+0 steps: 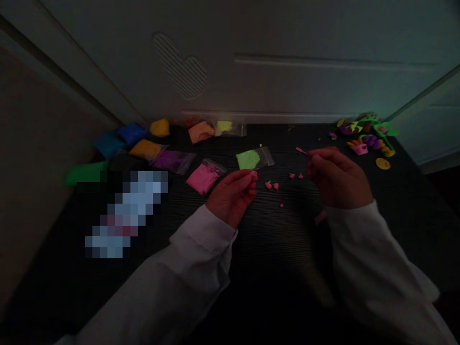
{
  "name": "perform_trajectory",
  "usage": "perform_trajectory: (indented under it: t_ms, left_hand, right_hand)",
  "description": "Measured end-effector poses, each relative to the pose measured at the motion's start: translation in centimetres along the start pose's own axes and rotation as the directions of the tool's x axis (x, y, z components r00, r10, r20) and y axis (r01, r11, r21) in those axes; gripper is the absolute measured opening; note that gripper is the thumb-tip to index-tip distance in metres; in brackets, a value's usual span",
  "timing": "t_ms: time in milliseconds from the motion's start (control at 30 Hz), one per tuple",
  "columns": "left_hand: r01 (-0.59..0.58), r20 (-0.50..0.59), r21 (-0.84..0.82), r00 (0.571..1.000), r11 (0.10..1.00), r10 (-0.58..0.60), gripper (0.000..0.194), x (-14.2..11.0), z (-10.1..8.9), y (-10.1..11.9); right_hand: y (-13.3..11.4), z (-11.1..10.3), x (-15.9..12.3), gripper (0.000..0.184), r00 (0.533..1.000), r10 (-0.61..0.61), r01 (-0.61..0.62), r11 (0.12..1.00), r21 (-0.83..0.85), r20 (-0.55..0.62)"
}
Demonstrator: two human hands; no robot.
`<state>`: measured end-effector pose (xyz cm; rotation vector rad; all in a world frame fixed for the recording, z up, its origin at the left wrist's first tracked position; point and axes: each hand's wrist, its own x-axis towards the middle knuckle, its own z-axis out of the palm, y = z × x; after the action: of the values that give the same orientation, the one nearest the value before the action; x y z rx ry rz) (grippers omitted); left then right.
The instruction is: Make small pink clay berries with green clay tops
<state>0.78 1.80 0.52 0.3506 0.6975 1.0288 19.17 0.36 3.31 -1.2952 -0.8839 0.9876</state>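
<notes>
My left hand (233,194) pinches a small piece of pink clay (254,175) between thumb and fingertips. Closed around a slim pink modelling tool (301,150), my right hand (338,177) hides most of its handle; the tip points left, apart from the clay piece. On the dark table between the hands lie two pairs of tiny pink clay fruits with green stems, one pair (268,185) beside my left fingertips and another pair (292,176) closer to my right hand. A tiny pink clay ball (281,205) sits in front of them. Behind my left hand is a bag of light green clay (247,160).
A bag of pink clay (203,177), a purple one (172,160) and several other coloured packs line the left and back. Finished clay figures (359,146) and a yellow disc (383,164) stand at right. A pale panel (287,86) rises behind the table. A blurred-out item (125,211) lies left.
</notes>
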Motion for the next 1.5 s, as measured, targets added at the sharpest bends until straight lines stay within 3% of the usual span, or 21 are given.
perform_trajectory:
  t_ms: [233,467,600,767,900,1200,1500]
  left_hand:
    - [0.015,0.017,0.003,1.000,1.000,-0.015,0.010,-0.1,0.1,-0.1]
    - [0.045,0.023,-0.017,0.999,0.999,-0.044,0.013,-0.4,0.2,-0.1]
    - [0.090,0.058,0.005,0.994,0.996,-0.091,0.010,-0.7,0.4,-0.2]
    - [0.185,0.130,0.016,0.974,0.983,-0.185,0.010,-1.1,0.6,-0.6]
    - [0.226,0.176,0.034,0.957,0.974,-0.229,0.009,-1.3,0.6,-0.6]
    - [0.219,0.175,0.037,0.959,0.975,-0.222,0.012,-1.5,0.5,-0.7]
    - [0.215,0.152,0.059,0.963,0.975,-0.222,0.014,-1.4,0.4,-0.7]
  right_hand:
    - [-0.4,0.1,-0.1,0.008,0.999,0.048,-0.047,0.999,0.023,-0.004]
    - [-0.2,0.1,-0.2,0.007,1.000,-0.007,0.007,1.000,-0.017,0.023]
    - [0.2,0.9,-1.1,0.011,0.987,0.013,0.000,0.997,-0.082,0.158]
    - [-0.3,2.2,-2.9,0.015,0.930,0.032,0.028,0.987,-0.158,0.365]
    - [-1.1,2.5,-3.8,0.013,0.898,0.013,0.075,0.980,-0.182,0.440]
    - [-1.3,2.5,-4.2,0.012,0.902,-0.019,0.159,0.943,-0.293,0.430]
    - [-1.3,2.5,-4.2,0.012,0.905,0.000,0.140,0.944,-0.299,0.425]
